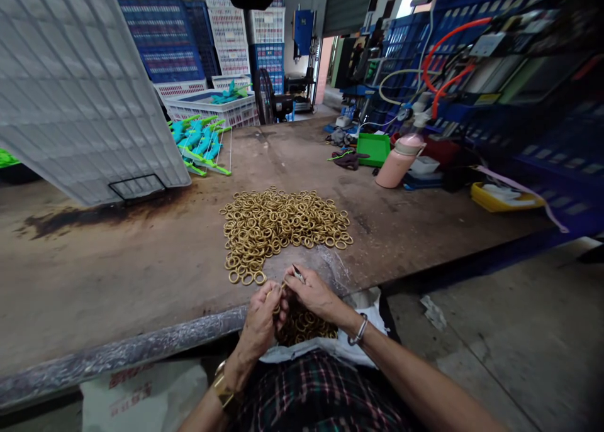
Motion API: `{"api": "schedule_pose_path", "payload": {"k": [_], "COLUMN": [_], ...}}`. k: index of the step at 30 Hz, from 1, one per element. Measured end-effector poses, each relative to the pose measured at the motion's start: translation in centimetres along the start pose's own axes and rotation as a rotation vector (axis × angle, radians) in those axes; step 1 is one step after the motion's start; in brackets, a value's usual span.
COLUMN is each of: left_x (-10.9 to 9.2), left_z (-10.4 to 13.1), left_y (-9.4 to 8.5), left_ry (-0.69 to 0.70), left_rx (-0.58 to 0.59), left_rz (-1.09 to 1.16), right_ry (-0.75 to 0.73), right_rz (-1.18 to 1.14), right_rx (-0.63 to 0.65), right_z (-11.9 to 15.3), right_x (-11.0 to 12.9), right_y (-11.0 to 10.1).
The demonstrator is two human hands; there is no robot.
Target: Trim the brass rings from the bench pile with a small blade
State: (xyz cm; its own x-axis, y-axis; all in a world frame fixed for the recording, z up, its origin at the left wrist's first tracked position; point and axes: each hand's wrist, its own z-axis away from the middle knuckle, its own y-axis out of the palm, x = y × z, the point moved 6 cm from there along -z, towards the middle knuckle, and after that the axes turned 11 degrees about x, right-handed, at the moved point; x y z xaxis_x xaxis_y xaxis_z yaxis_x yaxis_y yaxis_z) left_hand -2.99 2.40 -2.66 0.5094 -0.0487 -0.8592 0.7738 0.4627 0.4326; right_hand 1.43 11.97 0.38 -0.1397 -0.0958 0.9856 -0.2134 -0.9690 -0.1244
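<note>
My left hand (262,315) is closed around brass-coloured rings (276,310), just over the table's front edge. Close beside it, my right hand (312,293) grips a small pointed metal tool (297,273); its tip sticks out past the fingers, and its exact kind is hidden. The fingertips of both hands nearly meet. In front of them a pile of brass-coloured rings (287,218) is spread on the brown table (189,262). Below my hands, more rings (309,329) lie in an open white sack (372,312) at my lap.
At left, a ribbed translucent panel (89,92) leans over the table beside teal and green plastic pieces (201,144). To the right stand a pink bottle (401,161), a green tray (372,148) and a yellow tray (504,197). Stacked crates (165,39) and a fan (267,95) are behind.
</note>
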Motion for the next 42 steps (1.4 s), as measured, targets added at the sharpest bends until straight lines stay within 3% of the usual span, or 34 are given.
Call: {"api": "schedule_pose_path", "payload": {"k": [6, 9, 15, 23, 28, 31, 34, 36, 39, 42], "left_x": [-0.3, -0.7, -0.8, -0.7, -0.9, -1.7, -2.5, -2.6, -2.3, -1.8], "left_z": [0.3, 0.5, 0.6, 0.6, 0.8, 1.6, 2.3, 2.3, 1.8, 1.3], "left_y": [0.4, 0.3, -0.1, -0.4, -0.7, 0.2, 2.1, 2.8, 2.2, 0.9], "left_ry": [-0.016, -0.018, -0.018, 0.039, 0.063, 0.117, 0.119, 0.087, 0.044, 0.022], "left_rx": [0.035, 0.017, 0.004, 0.032, 0.009, 0.032, 0.132, 0.159, 0.092, 0.030], "left_rz": [0.086, 0.094, 0.035, -0.107, -0.216, -0.299, -0.288, -0.149, 0.128, 0.266], "right_ry": [0.000, 0.019, -0.037, 0.006, 0.072, 0.102, 0.183, 0.189, 0.146, 0.129], "right_rz": [0.101, 0.326, 0.773, 0.866, 0.903, 0.933, 1.000, 1.025, 1.026, 1.000], "right_rx": [-0.027, -0.049, 0.060, 0.071, 0.151, 0.188, 0.135, 0.064, -0.066, -0.169], "right_z": [0.1, 0.5, 1.1, 0.9, 1.2, 1.0, 0.3, -0.5, -1.9, -3.8], "right_x": [0.1, -0.1, -0.7, -0.7, -0.3, -0.3, -0.8, -0.9, -0.8, -0.9], "right_y": [-0.2, -0.1, 1.1, 1.2, 1.4, 1.0, 0.0, -0.7, -1.4, -2.2]}}
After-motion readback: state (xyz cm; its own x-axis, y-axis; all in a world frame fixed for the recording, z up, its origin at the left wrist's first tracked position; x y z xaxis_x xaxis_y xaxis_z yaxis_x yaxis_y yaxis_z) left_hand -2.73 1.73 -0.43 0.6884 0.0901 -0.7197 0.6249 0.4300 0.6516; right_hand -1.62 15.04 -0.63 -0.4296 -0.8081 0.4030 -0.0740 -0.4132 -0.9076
